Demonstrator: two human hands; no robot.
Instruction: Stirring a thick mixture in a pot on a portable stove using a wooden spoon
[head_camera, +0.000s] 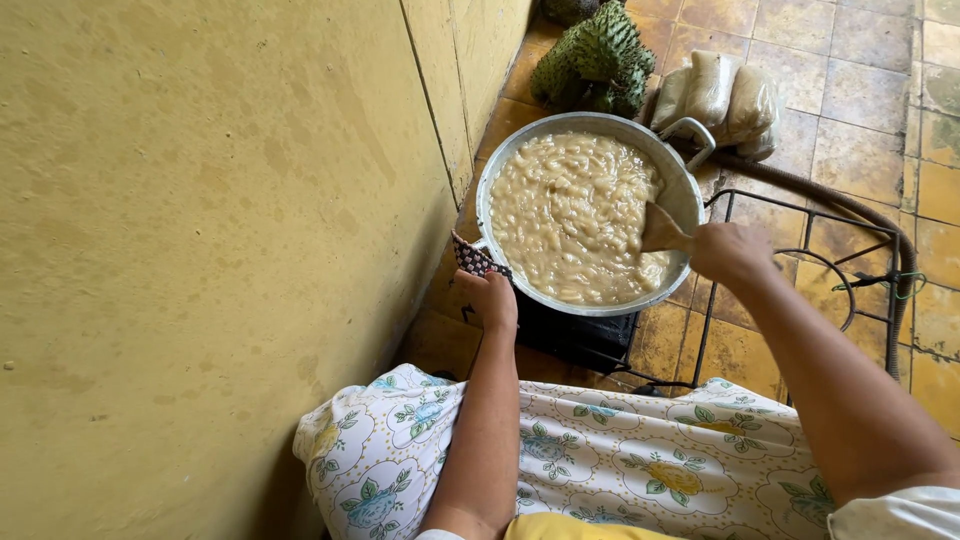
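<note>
Stirring with a wooden spatula (661, 230), blade dipped into the thick beige mixture (572, 215) at the 3 o'clock edge of a wide metal pan (690, 195) on a dark burner (575, 335). Right hand (730, 252) with fingers wrapped tight around the spatula handle. Left hand (490, 298) at 8 o'clock, fingers pinching a patterned cloth (472, 256) over the pan's handle. At 12 o'clock, spiky green fruit (598, 55); at 1 o'clock, filled plastic bags (720, 95) on the tiled floor (860, 60). Yellow wall (200, 220) at 9 o'clock.
</note>
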